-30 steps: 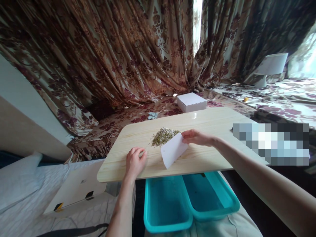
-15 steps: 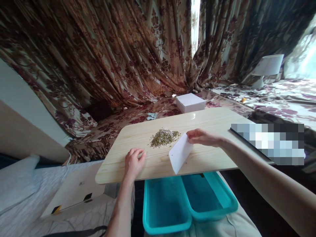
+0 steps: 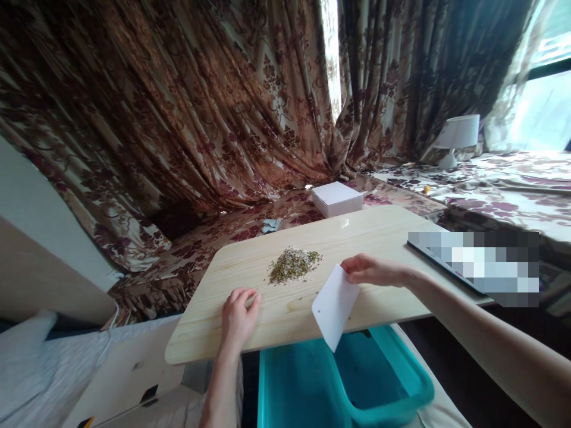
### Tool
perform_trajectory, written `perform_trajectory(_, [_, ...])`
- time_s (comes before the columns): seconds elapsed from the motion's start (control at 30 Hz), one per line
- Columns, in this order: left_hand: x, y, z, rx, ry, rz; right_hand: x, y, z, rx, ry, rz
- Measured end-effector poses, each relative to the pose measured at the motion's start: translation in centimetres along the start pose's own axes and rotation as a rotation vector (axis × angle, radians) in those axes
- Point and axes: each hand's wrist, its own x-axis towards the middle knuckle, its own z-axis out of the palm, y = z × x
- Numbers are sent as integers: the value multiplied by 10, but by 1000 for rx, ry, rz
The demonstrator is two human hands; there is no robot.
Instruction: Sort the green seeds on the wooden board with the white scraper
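My right hand [image 3: 361,269] pinches the upper corner of a white card [image 3: 335,306]. The card slants down over the table's near edge, its lower tip above the turquoise bins. A small dark speck or hole shows near its left corner. On the pale wooden table [image 3: 379,232] lies a loose heap of small green and whitish grains [image 3: 292,265], left of the card and apart from it. My left hand [image 3: 238,314] rests on the tabletop in front of the heap, fingers loosely bent, thumb apart, with nothing visible in it.
Below the near edge stand a left turquoise bin [image 3: 292,380] and a right turquoise bin [image 3: 422,389]. A dark-edged, blurred-out flat object [image 3: 473,267] lies at the table's right end. Behind the table are a white box [image 3: 338,199] and a lamp [image 3: 459,134].
My right hand has drawn the card toward me, from the tabletop to over the near edge. My left hand stays on the table. The view has tilted slightly upward and turned right.
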Motion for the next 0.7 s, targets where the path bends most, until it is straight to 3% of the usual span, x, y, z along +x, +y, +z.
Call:
perform_trajectory(0.1, [0, 0, 0, -1, -2, -9, -13, 3, -11, 51, 58, 5])
perform_trajectory(0.3, [-1, 0, 0, -2, -3, -11, -8, 18, -21, 121, 365, -79])
perform_trajectory(0.53, [-1, 1, 0, -2, -4, -10, 4, 19, -8, 83, 365, -71])
perform_trajectory(0.7, [-1, -1, 0, -7, -6, -12, 1, 18, -11, 60, 347, -62])
